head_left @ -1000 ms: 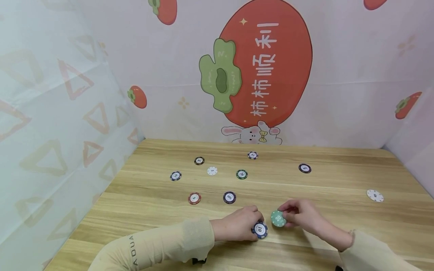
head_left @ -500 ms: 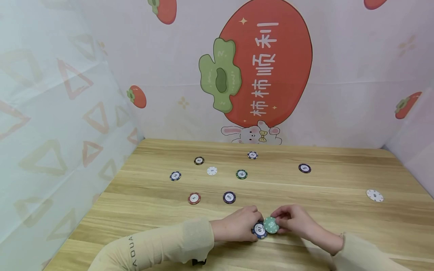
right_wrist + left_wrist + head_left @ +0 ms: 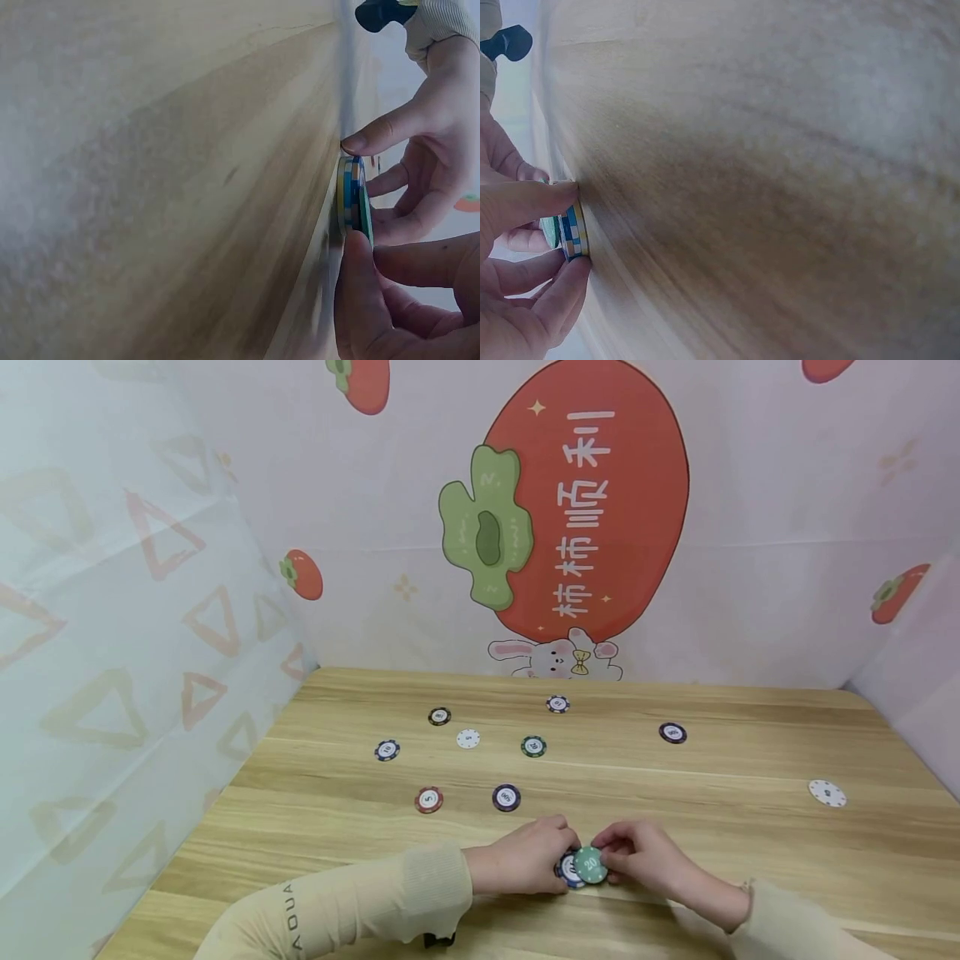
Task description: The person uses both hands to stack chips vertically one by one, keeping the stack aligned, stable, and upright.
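Note:
At the near middle of the table, my left hand (image 3: 525, 862) holds a short stack of poker chips (image 3: 574, 236) by its sides, thumb on one edge and fingers on the other. A blue chip marked 10 (image 3: 565, 871) tops the stack. My right hand (image 3: 645, 857) pinches a green poker chip marked 20 (image 3: 590, 864) by its right edge. In the head view the green chip overlaps the right part of the blue one. Seen from the right wrist, the green chip (image 3: 365, 214) leans slightly against the stack's top face, between both hands.
Loose chips lie scattered on the wooden table (image 3: 337, 843). Closest to the hands are a purple chip (image 3: 506, 797) and a red chip (image 3: 429, 799). A white chip (image 3: 827, 793) lies far right. Patterned cloth walls (image 3: 360, 610) stand behind and beside the table.
The right hand has moved left with the green chip, from beside the stack to over the blue chip. The left hand has stayed in place round the stack.

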A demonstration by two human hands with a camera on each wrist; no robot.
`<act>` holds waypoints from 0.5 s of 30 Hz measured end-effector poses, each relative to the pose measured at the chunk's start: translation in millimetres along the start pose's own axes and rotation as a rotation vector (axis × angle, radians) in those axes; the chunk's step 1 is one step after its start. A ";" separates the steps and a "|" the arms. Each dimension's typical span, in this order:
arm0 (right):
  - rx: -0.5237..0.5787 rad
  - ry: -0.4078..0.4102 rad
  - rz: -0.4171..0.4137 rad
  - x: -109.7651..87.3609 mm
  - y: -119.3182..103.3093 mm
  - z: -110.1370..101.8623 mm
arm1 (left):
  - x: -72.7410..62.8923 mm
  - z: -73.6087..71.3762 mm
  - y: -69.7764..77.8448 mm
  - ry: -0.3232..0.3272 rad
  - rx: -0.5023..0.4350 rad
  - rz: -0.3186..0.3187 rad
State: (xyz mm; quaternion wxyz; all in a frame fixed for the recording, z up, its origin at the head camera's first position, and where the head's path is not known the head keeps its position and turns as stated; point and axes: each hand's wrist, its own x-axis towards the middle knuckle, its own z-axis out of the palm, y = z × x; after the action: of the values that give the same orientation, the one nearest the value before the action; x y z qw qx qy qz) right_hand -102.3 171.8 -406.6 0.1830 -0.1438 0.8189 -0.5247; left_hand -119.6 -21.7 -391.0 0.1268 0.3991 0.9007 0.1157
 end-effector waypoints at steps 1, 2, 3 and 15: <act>0.001 -0.003 0.001 0.2 0.1 1.1 | 0.0 -0.1 -0.2 0.000 0.000 0.000; 0.002 -0.007 0.002 0.4 0.0 2.1 | -0.1 -0.1 -0.3 -0.001 -0.001 -0.001; 0.001 -0.009 0.000 0.7 -0.3 3.0 | -0.2 -0.2 -0.4 -0.002 -0.003 -0.003; -0.014 -0.018 0.013 4.9 -3.7 10.7 | -0.3 -0.8 -1.3 -0.012 -0.028 0.004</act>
State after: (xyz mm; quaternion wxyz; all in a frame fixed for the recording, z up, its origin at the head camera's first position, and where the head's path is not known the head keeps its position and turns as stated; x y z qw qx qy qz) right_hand -101.8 159.6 -408.0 0.1926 -0.1446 0.8218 -0.5164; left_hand -120.5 -22.9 -390.5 0.1377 0.3999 0.8973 0.1263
